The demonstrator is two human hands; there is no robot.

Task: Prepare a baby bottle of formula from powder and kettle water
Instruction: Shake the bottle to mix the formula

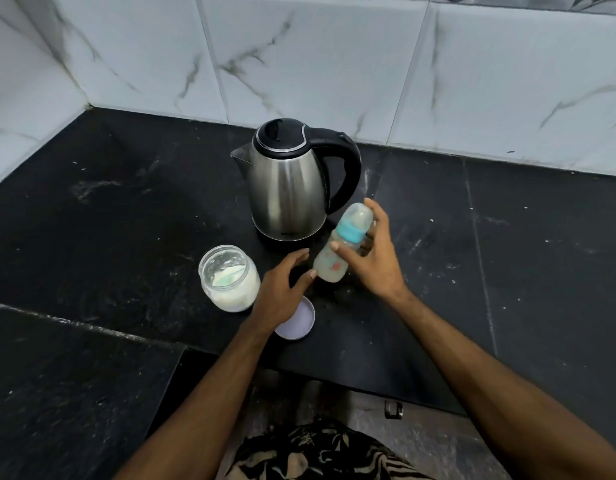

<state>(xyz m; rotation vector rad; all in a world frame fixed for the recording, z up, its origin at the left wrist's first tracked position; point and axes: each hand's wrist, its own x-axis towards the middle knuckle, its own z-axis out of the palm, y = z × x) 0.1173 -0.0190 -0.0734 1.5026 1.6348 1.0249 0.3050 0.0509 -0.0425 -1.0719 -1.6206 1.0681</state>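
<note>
So I had the baby bottle (330, 261) up off the counter in my right hand (372, 258), tilted with the clear cap end leaning up and away toward the kettle (289, 185) and the base pointing down toward me. My right fingers (377, 213) were curled round the far side of it, index tip reaching up by the cap, and my thumb (344, 252) pressed across the front just under the teal collar. The stuff inside looked cloudy and pale, and the bottle was a bit blurred so I couldn't make out the print on it.

My left hand (282, 289) wasn't gripping anything. Fingers were relaxed and a little spread, reaching toward the bottle, with the thumb tip (312, 274) right at the bottle's base, touching or nearly, honestly couldn't tell which.

The steel kettle sat on its base near the back of the black countertop (109, 209), lid closed, spout to the left, black handle to the right, just behind the bottle. The open glass jar of powder (228, 278) stood to the left of my left hand with a pale green scoop (227, 277) lying in it. Its lid (297, 322) was flat on the counter, partly under my left wrist. Only 1 jar, 1 lid. White marble tiles (317, 60) behind it all.
</note>
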